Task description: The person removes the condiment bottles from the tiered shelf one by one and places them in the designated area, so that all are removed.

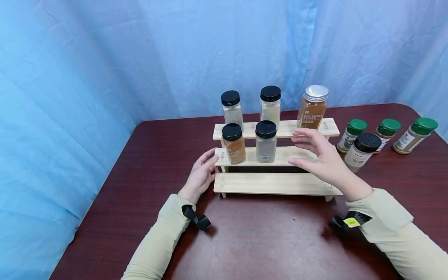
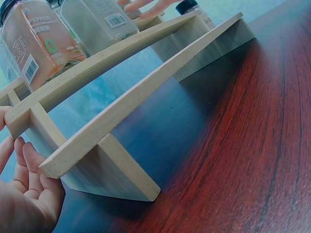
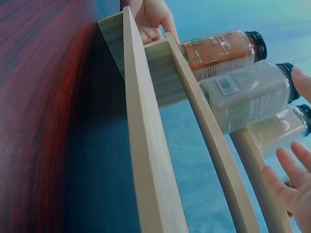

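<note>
A three-step wooden spice rack stands on the table. My left hand holds the left end of its middle step, thumb on top and fingers beside and below. On that step stand a black-lidded orange-brown pepper jar and a black-lidded grey spice jar. My right hand hovers over the middle step's right part, fingers apart from the thumb, holding nothing. The top step bears another grey jar, a pale spice jar and a silver-lidded red sweet pepper jar.
Right of the rack, a black-lidded jar stands close behind my right wrist. Green-lidded spice bottles are grouped around and beyond it, one tilted in view. Blue curtains hang behind the dark red table.
</note>
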Tool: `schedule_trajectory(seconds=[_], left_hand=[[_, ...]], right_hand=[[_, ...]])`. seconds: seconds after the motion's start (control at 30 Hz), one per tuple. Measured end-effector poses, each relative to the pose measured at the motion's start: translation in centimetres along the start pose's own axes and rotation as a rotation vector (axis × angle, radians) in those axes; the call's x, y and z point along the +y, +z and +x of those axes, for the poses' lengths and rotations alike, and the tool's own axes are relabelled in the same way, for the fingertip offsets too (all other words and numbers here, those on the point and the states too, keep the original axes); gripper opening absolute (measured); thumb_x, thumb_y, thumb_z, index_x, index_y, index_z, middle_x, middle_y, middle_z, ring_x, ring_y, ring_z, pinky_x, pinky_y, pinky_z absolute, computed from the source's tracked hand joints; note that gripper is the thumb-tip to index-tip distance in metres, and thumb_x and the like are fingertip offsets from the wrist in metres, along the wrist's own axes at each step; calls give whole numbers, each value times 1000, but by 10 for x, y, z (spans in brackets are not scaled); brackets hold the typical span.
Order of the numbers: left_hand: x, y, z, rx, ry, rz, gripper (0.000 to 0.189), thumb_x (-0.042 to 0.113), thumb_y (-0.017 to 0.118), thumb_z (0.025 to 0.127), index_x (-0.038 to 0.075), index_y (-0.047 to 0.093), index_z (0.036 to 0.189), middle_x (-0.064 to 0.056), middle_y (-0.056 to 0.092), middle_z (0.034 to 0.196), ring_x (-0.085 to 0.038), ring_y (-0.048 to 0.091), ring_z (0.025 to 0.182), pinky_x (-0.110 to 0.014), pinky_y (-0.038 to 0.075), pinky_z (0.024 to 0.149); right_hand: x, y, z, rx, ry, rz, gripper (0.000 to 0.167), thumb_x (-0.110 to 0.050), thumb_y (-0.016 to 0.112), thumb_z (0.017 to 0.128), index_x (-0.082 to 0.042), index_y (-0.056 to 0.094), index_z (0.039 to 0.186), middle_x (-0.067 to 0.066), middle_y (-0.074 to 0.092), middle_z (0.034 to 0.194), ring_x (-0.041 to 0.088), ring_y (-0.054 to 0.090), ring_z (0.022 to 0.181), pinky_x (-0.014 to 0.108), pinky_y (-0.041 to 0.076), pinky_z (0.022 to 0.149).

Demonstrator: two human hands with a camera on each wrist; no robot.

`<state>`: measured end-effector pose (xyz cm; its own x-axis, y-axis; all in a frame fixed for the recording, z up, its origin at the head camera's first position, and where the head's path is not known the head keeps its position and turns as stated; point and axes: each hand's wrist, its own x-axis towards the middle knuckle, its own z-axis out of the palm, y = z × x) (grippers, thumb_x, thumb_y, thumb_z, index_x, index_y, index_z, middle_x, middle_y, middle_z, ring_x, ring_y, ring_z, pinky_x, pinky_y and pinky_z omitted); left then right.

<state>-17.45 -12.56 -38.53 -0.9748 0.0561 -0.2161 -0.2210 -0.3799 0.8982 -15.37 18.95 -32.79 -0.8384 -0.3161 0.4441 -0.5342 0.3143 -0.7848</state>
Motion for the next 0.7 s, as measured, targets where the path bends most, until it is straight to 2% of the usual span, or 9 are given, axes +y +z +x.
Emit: schedule_trajectory(seconds=[0.1, 0.23, 0.5, 0.7], left_hand=[[0, 0, 0, 1, -2, -5, 43, 6, 47, 98, 3, 38, 140, 8, 61, 84, -2, 48, 57, -16, 39, 55], [0, 0, 0, 1, -3, -12, 43, 6, 47, 98, 3, 38, 140, 8, 61, 85, -3, 48, 57, -16, 39, 56], [0, 0, 0, -2, -10, -12, 44, 6, 47, 98, 2, 37, 141, 8, 61, 86, -2, 49, 59, -16, 39, 56], [0, 1, 0, 1, -19, -13, 45, 6, 47, 98, 4, 38, 141, 7, 61, 88, -2, 50, 60, -15, 39, 55]], right_hand=[[-2, 4, 5, -21, 27, 10, 70, 7, 73, 77, -1, 38, 138, 17, 48, 128, -3, 51, 111, 9, 42, 93], [-5, 10, 12, -40, 42, 9, 73, 5, 74, 77, -2, 37, 140, 17, 45, 133, 0, 49, 113, 7, 40, 93], [-9, 19, 24, -47, -32, -31, 78, 8, 76, 73, -4, 38, 140, 15, 44, 134, 28, 49, 119, 10, 40, 96], [-11, 26, 32, -71, 1, -70, 78, 2, 77, 75, -5, 36, 141, 17, 42, 134, 33, 47, 122, 42, 43, 101]])
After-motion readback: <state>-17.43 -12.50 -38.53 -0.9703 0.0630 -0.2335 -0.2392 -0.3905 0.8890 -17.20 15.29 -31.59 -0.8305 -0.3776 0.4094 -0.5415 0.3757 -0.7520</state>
